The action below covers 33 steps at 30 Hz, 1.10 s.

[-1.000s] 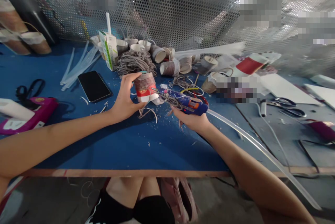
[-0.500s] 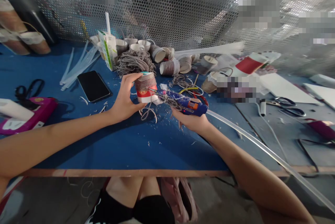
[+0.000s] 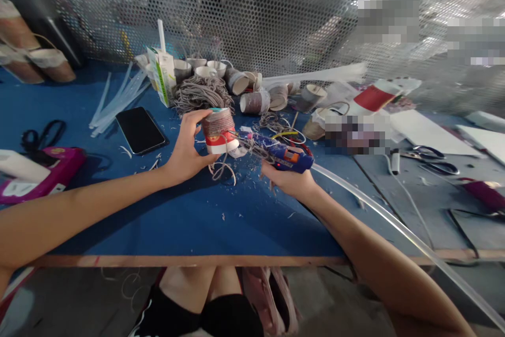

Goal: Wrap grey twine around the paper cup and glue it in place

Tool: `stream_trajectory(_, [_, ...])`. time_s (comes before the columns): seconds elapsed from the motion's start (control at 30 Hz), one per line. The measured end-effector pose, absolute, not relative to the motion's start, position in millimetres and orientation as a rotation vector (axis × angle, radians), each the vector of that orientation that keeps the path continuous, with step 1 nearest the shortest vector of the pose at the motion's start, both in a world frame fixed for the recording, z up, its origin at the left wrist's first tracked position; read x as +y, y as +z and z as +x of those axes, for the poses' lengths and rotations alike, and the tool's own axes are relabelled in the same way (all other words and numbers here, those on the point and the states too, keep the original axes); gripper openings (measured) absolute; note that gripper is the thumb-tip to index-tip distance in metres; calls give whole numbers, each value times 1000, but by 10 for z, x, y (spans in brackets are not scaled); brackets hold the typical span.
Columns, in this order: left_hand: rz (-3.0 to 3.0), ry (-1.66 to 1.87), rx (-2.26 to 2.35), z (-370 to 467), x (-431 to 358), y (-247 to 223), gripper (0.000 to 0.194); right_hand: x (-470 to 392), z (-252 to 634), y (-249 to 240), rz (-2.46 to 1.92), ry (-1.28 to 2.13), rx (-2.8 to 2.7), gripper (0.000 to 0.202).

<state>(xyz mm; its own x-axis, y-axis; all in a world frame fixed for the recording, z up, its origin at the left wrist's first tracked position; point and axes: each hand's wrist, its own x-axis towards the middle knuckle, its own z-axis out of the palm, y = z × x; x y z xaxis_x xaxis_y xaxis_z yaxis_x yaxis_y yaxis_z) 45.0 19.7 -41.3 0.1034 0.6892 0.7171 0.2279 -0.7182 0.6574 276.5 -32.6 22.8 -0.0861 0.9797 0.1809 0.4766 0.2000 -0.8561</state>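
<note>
My left hand (image 3: 189,142) grips a paper cup (image 3: 219,142) between thumb and fingers, with grey-brown cord wound round one end and red and white paper showing at the other. In my right hand (image 3: 290,176) is a blue glue gun (image 3: 276,150), its nozzle close against the cup's side; whether it touches I cannot tell. A long clear glue stick (image 3: 379,211) runs out from the back of the gun. Bits of cord cling to the gun's barrel. A loose end of cord (image 3: 224,170) hangs below the cup.
A cord heap (image 3: 203,92) lies behind the cup, among several cord-wrapped cups (image 3: 255,102). At left are a phone (image 3: 140,129), clear glue sticks (image 3: 118,98) and a purple device (image 3: 63,169). Scissors (image 3: 430,154) lie at right. A drink carton (image 3: 162,74) stands near the mesh screen (image 3: 252,21).
The cup has turned or tilted slightly in my left hand, and the gun's nozzle stays close to its side. Both hands remain almost where they were.
</note>
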Motion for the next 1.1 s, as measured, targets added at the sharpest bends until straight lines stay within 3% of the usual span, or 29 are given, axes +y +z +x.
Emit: stream_trajectory(1.1, [1929, 1660, 769, 491, 196, -455, 77, -272, 2744, 352, -1576, 842, -1552, 21])
